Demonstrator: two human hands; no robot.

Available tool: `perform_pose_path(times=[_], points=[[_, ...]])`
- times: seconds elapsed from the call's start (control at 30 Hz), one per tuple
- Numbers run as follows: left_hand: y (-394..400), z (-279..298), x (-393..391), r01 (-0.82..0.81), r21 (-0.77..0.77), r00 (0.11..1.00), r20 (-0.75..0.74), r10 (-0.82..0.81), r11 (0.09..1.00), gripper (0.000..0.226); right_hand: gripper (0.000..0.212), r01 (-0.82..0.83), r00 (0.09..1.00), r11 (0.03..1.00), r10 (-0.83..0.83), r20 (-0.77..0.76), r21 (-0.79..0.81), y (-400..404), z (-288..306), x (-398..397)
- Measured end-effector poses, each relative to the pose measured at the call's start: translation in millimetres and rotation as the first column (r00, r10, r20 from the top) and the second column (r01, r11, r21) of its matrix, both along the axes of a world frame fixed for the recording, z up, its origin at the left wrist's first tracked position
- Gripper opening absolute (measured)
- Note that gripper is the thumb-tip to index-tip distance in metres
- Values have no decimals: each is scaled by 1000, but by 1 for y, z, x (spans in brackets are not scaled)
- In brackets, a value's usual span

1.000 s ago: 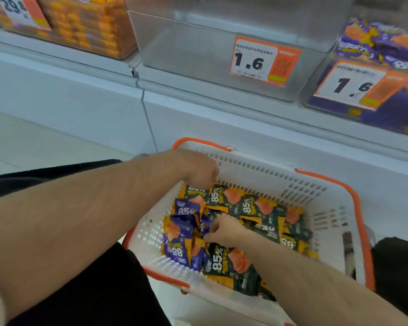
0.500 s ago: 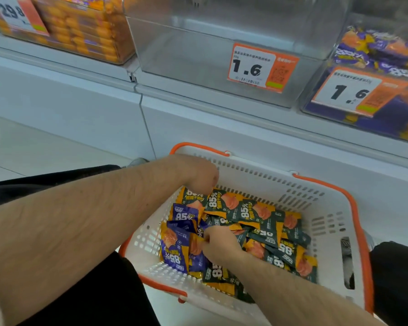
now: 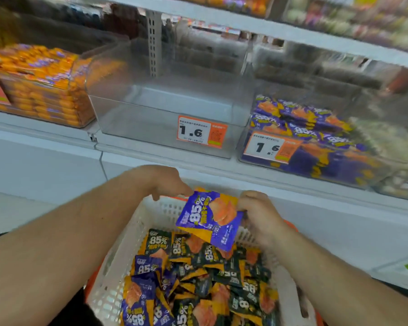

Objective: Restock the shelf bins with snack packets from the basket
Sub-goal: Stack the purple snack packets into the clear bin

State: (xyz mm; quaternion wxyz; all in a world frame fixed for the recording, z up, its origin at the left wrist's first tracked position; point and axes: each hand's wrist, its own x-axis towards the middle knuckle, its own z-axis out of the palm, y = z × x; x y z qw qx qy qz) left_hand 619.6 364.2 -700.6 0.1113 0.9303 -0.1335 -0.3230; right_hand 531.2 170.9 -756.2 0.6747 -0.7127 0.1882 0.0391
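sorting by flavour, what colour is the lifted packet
Purple with orange, the lifted packet; head view.

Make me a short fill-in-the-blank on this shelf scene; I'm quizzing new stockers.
1. The lifted packet is mostly ____ in colour.
2. The clear bin with nothing in it has a tag reading ____.
3. The right hand and left hand hold the packet above the ____.

Missing words: purple; 1.6; basket
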Motion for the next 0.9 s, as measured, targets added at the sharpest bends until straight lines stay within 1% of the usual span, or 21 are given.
perform_pose_path(times=[0.07, 0.13, 0.17, 0.2, 0.23, 0.27, 0.33, 0.37, 0.4, 0.43, 0.47, 0.53, 0.6, 0.63, 0.67, 0.7, 0.73, 0.77, 0.8, 0.83, 0.9], points=[[-5, 17, 0, -42, -82, 995, -98, 34, 996, 62, 53, 32, 998, 996, -37, 56, 85, -5, 21, 1], [-8, 27, 2, -43, -172, 987, -162, 15, 984, 62, 53, 52, 993, 987, -66, 94, 150, -10, 37, -1], [-10, 29, 4, -30, -214, 983, -182, -9, 976, 55, 49, 56, 991, 983, -76, 107, 176, -12, 42, -2], [-11, 30, 6, -21, -266, 979, -201, -34, 964, 47, 40, 50, 990, 979, -76, 123, 198, -14, 46, -4], [-14, 32, 7, -25, -334, 975, -216, -50, 942, 37, 31, 40, 987, 978, -71, 142, 206, -15, 49, -6], [-17, 34, 8, -41, -412, 972, -228, -59, 910, 30, 28, 27, 985, 981, -59, 161, 190, -17, 51, -8], [-25, 43, 7, -63, -554, 979, -197, -58, 830, 23, 36, 0, 982, 992, -23, 187, 124, -24, 55, -12], [-30, 48, 5, -62, -616, 988, -149, -40, 785, 23, 42, -12, 980, 996, -6, 198, 92, -28, 58, -14], [-36, 53, 5, -58, -678, 996, -87, -1, 733, 22, 40, -15, 976, 998, 1, 216, 63, -31, 62, -16], [-42, 57, 4, -59, -742, 998, -25, 61, 668, 21, 33, -8, 971, 999, -3, 237, 46, -33, 68, -18], [-48, 60, 3, -62, -801, 990, 26, 138, 596, 20, 31, 4, 968, 999, -14, 252, 38, -35, 74, -19], [-61, 61, 0, -70, -891, 954, 72, 291, 449, 20, 36, 45, 954, 997, -62, 292, 66, -39, 86, -17], [-73, 59, -2, -48, -948, 913, 86, 399, 313, 30, 38, 114, 928, 984, -153, 339, 133, -46, 98, -11], [-77, 56, -2, 4, -958, 891, 135, 435, 288, 41, 39, 170, 907, 976, -208, 366, 134, -52, 107, -7], [-80, 51, -2, 93, -937, 860, 245, 447, 337, 52, 39, 238, 882, 965, -262, 392, 110, -58, 116, -3], [-82, 45, -1, 195, -864, 810, 408, 420, 463, 64, 38, 312, 851, 947, -314, 421, 75, -67, 126, 3], [-83, 39, -1, 285, -734, 735, 580, 350, 617, 74, 35, 382, 823, 923, -360, 439, 40, -77, 135, 10], [-84, 34, -1, 338, -578, 660, 708, 250, 743, 82, 32, 446, 803, 895, -399, 442, -2, -89, 142, 18], [-86, 29, -2, 359, -439, 617, 774, 143, 824, 87, 28, 493, 791, 869, -426, 438, -44, -102, 148, 27], [-88, 25, -2, 360, -331, 610, 791, 49, 872, 90, 25, 519, 789, 851, -441, 427, -79, -116, 152, 37], [-93, 18, -2, 340, -166, 622, 778, -89, 926, 90, 24, 539, 808, 832, -467, 359, -130, -136, 156, 52]])
